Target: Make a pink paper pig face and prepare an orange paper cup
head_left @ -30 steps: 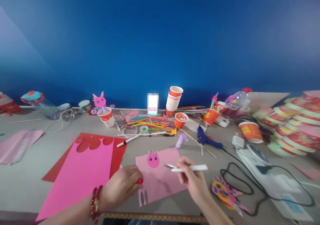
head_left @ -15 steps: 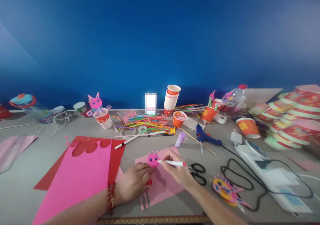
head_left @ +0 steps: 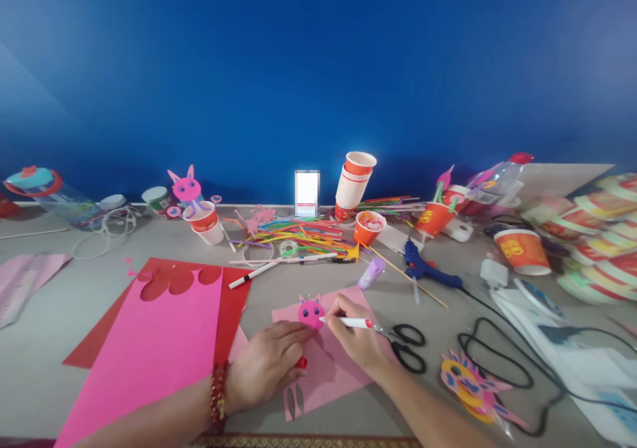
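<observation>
On the bench [head_left: 40, 355], I see the pale pink sheet [head_left: 333, 368]. The left hand [head_left: 266, 362] steadies the pink face cutout [head_left: 311, 305] upon it; press lightly, clear of the tip. The right hand's [head_left: 358, 342] grip pinches the white marker [head_left: 354, 322]; short strokes should suit. Red cap [head_left: 301, 362]: beside the left grip, hold unclear.

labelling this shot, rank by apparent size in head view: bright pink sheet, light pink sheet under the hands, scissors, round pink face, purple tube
1. Bright pink sheet
2. Light pink sheet
3. Scissors
4. Round pink face and purple tube, too alike to rank
</observation>
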### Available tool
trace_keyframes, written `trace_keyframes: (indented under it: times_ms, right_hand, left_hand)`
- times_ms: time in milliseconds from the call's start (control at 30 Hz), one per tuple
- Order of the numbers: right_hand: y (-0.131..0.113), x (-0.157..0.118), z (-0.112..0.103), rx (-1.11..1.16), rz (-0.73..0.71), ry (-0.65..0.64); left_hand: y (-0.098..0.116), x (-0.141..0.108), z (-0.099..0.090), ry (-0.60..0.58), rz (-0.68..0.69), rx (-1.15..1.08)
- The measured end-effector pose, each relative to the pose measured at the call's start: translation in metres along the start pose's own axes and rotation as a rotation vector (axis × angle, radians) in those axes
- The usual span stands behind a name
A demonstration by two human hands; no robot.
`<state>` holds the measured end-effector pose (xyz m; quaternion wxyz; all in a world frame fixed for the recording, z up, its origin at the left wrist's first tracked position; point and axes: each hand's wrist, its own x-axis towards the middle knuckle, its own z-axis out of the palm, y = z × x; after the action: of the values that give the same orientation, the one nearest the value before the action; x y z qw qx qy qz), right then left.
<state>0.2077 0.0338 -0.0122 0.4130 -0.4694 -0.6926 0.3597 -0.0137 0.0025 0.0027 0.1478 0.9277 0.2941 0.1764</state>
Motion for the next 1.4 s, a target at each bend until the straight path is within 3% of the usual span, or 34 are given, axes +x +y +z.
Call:
trace_keyframes:
  times_ms: [600, 833, 1233, 1400]
  right_hand:
    - [-0.003, 0.000, 0.001, -0.101, 0.003, -0.047]
    - [-0.001, -0.002, 0.000, -0.125, -0.008, 0.039]
    - [0.004, -0.002, 0.002, -0.162, -0.007, 0.005]
    - [0.008, -0.002, 0.002, -0.083, -0.011, 0.085]
  left_hand:
    - [-0.002, -0.002, 0.002, -0.024, -0.017, 0.011]
    - [-0.001, -0.001, 0.000, -0.033, -0.019, 0.013]
    - [-0.001, 0.000, -0.001, -0.022, -0.017, 0.000]
    - [-0.003, -0.001, 0.001, -0.037, -0.008, 0.002]
